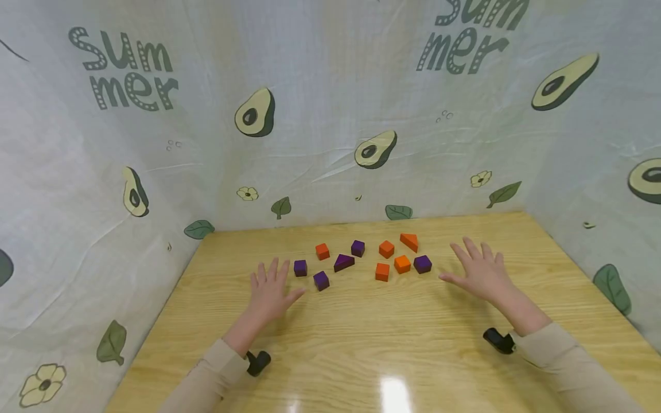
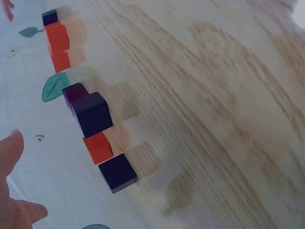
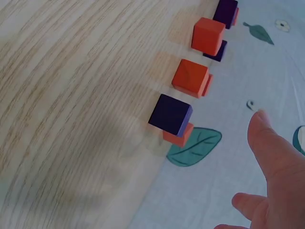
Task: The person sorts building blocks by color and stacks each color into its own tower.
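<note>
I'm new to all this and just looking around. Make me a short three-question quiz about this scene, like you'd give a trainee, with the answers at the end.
1. True or false: the left hand is pinching a block.

2. In the head view, what colour is the block nearest the right hand?
(a) purple
(b) orange
(c) green

3. How many triangular blocks lie on the table?

Key
1. False: its fingers are spread and hold nothing.
2. (a): a purple cube lies just beyond the thumb.
3. Two: a purple triangular block and an orange triangular block.
</note>
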`<state>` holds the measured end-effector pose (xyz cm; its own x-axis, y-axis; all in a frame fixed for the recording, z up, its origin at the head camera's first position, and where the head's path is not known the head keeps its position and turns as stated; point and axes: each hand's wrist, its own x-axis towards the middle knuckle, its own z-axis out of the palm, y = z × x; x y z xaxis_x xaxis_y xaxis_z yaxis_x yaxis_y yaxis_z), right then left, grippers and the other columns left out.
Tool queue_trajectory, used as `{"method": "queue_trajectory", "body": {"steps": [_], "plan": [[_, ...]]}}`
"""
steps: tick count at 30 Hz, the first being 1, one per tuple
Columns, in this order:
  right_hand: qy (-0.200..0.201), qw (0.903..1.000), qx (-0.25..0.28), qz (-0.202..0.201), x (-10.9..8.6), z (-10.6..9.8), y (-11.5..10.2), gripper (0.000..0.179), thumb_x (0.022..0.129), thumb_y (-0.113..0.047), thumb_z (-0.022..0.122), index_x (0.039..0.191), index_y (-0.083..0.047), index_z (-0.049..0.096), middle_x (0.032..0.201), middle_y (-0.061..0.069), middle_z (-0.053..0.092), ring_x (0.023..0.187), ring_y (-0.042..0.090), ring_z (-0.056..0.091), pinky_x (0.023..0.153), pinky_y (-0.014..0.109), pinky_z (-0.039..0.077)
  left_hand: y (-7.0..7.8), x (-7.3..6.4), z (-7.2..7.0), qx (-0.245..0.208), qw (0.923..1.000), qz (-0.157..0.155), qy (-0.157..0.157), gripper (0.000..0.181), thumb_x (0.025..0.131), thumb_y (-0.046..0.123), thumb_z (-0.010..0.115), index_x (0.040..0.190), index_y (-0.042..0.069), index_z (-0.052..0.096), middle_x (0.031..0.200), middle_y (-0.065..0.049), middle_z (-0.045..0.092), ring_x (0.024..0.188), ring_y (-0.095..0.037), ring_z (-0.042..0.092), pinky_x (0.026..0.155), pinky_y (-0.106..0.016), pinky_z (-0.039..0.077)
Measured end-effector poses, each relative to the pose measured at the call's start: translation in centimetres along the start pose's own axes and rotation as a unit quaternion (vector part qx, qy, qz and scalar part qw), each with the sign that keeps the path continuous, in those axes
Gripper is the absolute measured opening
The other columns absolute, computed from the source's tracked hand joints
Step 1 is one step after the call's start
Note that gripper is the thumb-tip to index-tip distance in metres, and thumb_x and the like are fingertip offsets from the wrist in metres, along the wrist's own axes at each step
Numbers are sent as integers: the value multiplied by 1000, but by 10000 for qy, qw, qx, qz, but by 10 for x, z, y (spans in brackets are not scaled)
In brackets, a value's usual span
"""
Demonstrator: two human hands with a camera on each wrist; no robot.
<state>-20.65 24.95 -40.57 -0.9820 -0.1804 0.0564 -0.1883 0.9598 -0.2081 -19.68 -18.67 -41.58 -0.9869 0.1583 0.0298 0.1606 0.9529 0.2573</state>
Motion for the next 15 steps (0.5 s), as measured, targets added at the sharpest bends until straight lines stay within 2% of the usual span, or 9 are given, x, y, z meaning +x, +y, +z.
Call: {"method": "queue_trajectory", "body": {"steps": [5,9,12,15], "plan": [[24,9999,-89,-89,2,3,-8,86,81,-60,54,139,-1,31,143,31,20,124,59,14,91,74,12,7,7,5,-18,10000,8,-83,80,87,52,52,147,11,18,151,-21,9,134,-48,-3,103,-64,0],[82,9998,-63,-173,5,8,-17,84,80,-59,57,137,-1,35,142,31,23,123,59,16,91,74,13,22,15,10,-203,9996,80,-188,79,88,52,51,147,11,18,151,-20,11,135,-48,1,105,-62,7],[206,9995,32,-221,9,13,-24,81,79,-55,60,136,-1,38,141,31,26,123,59,20,91,73,16,37,20,13,-535,9979,266,-232,76,89,47,52,146,8,20,149,-21,16,133,-48,13,105,-59,16],[327,9988,137,-326,13,17,-33,78,79,-50,63,134,1,40,138,29,33,118,56,31,91,69,24,53,26,17,-903,9944,510,-214,73,90,44,53,145,7,23,147,-20,23,130,-45,25,103,-56,24]]}}
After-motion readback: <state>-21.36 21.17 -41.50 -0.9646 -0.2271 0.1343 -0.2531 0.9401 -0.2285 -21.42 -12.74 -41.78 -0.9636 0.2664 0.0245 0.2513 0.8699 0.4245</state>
